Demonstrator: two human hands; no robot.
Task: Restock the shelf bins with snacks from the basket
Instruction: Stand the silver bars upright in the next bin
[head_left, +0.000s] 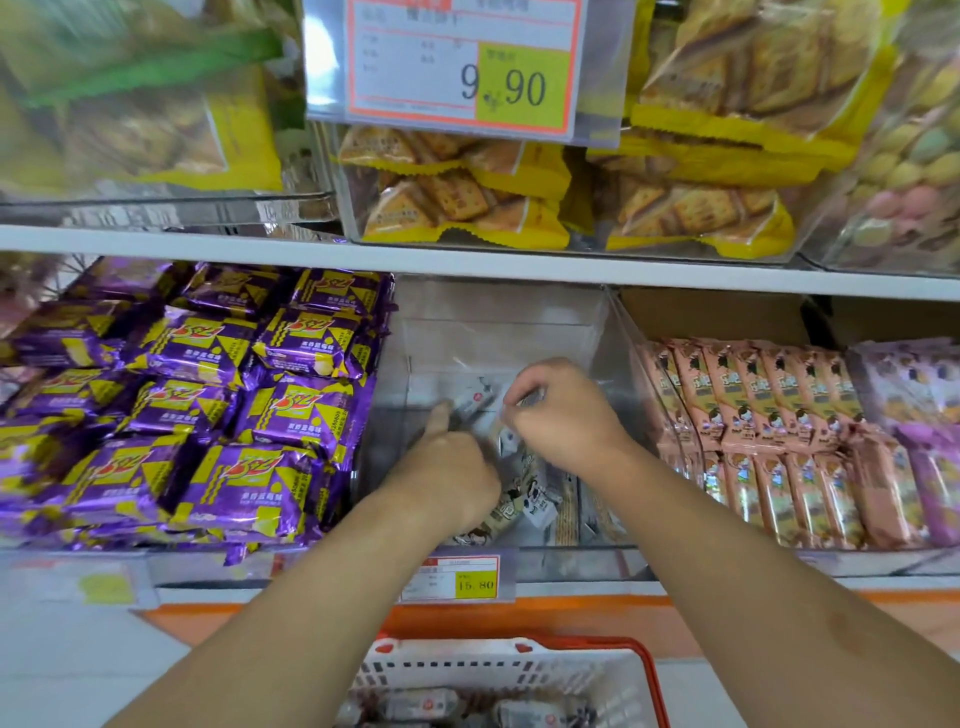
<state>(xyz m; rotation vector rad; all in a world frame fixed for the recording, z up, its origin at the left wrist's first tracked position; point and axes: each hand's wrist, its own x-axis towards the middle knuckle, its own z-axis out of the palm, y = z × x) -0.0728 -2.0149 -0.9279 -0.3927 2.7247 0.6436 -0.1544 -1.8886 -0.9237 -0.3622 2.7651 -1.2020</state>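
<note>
Both my hands reach into a clear plastic shelf bin (498, 317) in the middle of the lower shelf. My left hand (447, 467) has its forefinger stretched out and touches a small white snack pack (475, 400) near the bin's back. My right hand (561, 410) pinches other white packs with curled fingers. More white-and-black snack packs (524, 493) lie under my hands in the bin. Below, a white basket with a red rim (639, 670) holds several more white packs (426, 704).
Purple-and-yellow biscuit packs (208, 395) fill the bin to the left. Pink packs (769, 431) stand in rows to the right. Yellow cracker bags (457, 192) sit on the shelf above, behind a 9.90 price card (462, 62). A 15.80 price tag (457, 577) hangs on the shelf edge.
</note>
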